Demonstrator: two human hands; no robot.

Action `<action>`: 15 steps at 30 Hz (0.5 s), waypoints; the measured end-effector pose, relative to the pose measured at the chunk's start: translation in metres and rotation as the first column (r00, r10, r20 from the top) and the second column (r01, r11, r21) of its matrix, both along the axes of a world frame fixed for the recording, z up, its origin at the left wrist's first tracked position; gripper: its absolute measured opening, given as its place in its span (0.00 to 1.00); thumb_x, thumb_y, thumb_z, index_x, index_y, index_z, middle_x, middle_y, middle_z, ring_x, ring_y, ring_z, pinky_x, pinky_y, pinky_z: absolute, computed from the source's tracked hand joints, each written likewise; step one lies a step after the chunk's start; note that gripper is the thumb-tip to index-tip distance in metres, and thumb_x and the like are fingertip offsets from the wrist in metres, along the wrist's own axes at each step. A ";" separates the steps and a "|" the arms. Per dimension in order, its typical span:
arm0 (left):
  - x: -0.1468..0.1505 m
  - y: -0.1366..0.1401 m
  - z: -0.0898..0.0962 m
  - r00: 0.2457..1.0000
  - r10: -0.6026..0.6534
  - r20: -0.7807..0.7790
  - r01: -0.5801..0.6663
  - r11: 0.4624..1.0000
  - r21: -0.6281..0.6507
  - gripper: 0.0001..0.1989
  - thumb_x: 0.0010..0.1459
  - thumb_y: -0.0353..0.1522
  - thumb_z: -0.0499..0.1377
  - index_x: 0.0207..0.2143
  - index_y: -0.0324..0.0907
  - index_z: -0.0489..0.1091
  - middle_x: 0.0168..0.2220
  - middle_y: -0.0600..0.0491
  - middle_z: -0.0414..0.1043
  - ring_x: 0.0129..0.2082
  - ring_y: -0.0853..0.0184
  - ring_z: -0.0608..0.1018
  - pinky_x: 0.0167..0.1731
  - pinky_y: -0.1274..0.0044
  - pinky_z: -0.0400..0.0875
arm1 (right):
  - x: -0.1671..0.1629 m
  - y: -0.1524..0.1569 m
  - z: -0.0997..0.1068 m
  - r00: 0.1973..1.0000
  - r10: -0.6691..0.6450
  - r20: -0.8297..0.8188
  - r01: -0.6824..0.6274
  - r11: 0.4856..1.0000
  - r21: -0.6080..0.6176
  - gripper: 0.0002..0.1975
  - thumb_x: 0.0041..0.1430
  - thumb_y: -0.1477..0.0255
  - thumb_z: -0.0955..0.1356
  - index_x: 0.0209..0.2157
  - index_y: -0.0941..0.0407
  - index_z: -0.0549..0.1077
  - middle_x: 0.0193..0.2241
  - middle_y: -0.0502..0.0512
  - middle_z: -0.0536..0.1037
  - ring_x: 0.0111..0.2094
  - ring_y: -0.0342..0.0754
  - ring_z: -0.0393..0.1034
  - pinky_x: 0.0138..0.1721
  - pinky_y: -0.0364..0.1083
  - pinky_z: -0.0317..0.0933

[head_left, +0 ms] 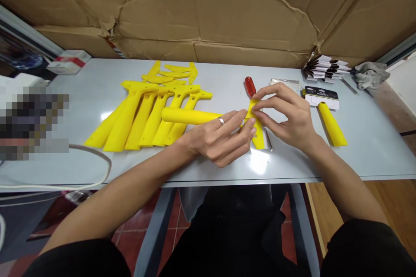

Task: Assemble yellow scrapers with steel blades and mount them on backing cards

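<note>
My left hand (222,140), a ring on one finger, grips a yellow plastic T-shaped handle (191,115) near its crosspiece. The grip end points left, and the crosspiece lies between my two hands. Thumb and fingertips of my right hand (289,114) are pinched together at the upper part of the crosspiece. Whatever sits in that pinch is too small to make out. A screwdriver with a red handle (249,86) lies on the table just behind the crosspiece, its metal shaft partly hidden by the handle and my right hand.
Several yellow T-shaped handles (115,125) lie in a row on the left, with loose yellow blade-like pieces (177,69) behind. At right are a carded yellow handle (333,125), a small clear bag (286,83), stacked cards (325,68) and a grey cloth (371,73). Cardboard (195,17) walls the back.
</note>
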State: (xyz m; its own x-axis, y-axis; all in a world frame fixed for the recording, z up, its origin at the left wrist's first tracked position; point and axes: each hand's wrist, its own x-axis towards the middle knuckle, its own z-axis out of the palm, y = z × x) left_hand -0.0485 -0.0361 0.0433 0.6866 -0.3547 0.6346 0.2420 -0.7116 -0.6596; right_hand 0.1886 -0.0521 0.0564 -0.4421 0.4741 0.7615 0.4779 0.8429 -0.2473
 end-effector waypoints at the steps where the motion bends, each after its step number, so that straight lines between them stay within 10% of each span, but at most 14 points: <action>1: 0.000 0.001 -0.001 1.000 -0.008 0.005 0.008 1.000 -0.014 0.04 0.65 0.26 0.67 0.35 0.42 0.79 0.40 0.53 0.86 0.42 0.55 0.90 0.32 0.70 0.90 | 0.000 0.001 -0.001 1.000 -0.016 0.025 0.015 0.999 0.053 0.05 0.65 0.75 0.72 0.43 0.57 0.77 0.49 0.54 0.79 0.50 0.39 0.74 0.53 0.45 0.70; 6: 0.001 0.001 -0.005 0.994 -0.108 0.010 0.108 0.973 -0.205 0.05 0.62 0.24 0.68 0.35 0.43 0.79 0.41 0.52 0.86 0.41 0.50 0.90 0.27 0.66 0.88 | 0.004 0.003 0.002 0.990 -0.050 0.130 0.018 0.971 0.237 0.07 0.64 0.76 0.72 0.44 0.56 0.76 0.48 0.53 0.79 0.53 0.43 0.75 0.55 0.47 0.71; 11: 0.000 0.002 -0.006 0.987 -0.161 -0.026 0.116 0.803 -0.585 0.09 0.62 0.25 0.66 0.41 0.49 0.80 0.43 0.55 0.86 0.45 0.50 0.90 0.33 0.63 0.89 | 0.009 -0.001 0.006 0.967 -0.091 0.239 0.007 0.943 0.332 0.11 0.61 0.77 0.73 0.46 0.56 0.76 0.46 0.52 0.80 0.52 0.44 0.75 0.51 0.46 0.70; 15: -0.003 0.004 -0.007 0.985 -0.168 0.041 0.168 0.876 -0.452 0.10 0.61 0.24 0.67 0.42 0.47 0.80 0.43 0.52 0.87 0.43 0.50 0.90 0.30 0.65 0.88 | 0.015 -0.001 0.010 0.962 -0.020 0.271 -0.038 0.978 0.207 0.13 0.60 0.79 0.71 0.47 0.56 0.76 0.49 0.52 0.80 0.55 0.44 0.74 0.54 0.46 0.72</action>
